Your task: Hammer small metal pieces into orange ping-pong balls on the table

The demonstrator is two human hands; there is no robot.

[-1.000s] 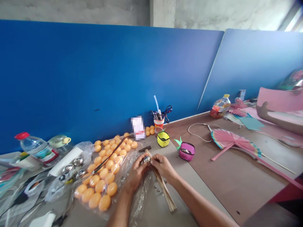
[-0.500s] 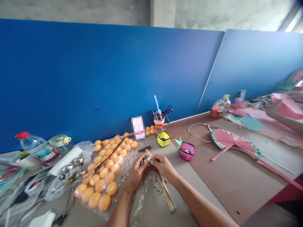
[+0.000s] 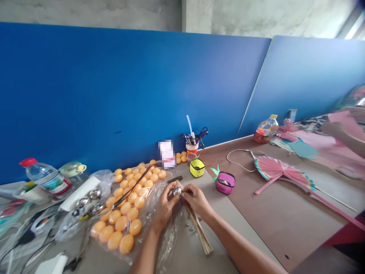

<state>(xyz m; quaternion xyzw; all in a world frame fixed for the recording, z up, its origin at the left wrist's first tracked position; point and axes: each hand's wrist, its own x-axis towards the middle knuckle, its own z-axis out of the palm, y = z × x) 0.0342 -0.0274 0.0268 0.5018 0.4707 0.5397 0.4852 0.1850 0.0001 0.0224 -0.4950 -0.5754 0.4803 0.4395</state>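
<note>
My left hand [image 3: 164,207] and my right hand [image 3: 196,200] meet over the table, both pinching a small shiny silver ball [image 3: 177,190] between their fingertips. Just under the hands lies a bundle of thin wooden sticks [image 3: 199,230] and a clear plastic bag [image 3: 168,236]. To the left, several orange plastic balls [image 3: 128,209] are spread on plastic wrap. A small hammer [image 3: 174,179] lies just beyond the hands.
A yellow box [image 3: 196,168] and a pink pouch [image 3: 224,182] sit ahead, a cup of pens [image 3: 191,146] by the blue partition [image 3: 114,95]. Water bottle [image 3: 45,179] and silver balls [image 3: 88,199] lie left. A pink paper fan [image 3: 279,171] lies right; another person's hand [image 3: 333,129] handles pink paper.
My hands stay together on the silver ball, barely shifted. The other person at the right has lowered the pink sheet and moved their hand.
</note>
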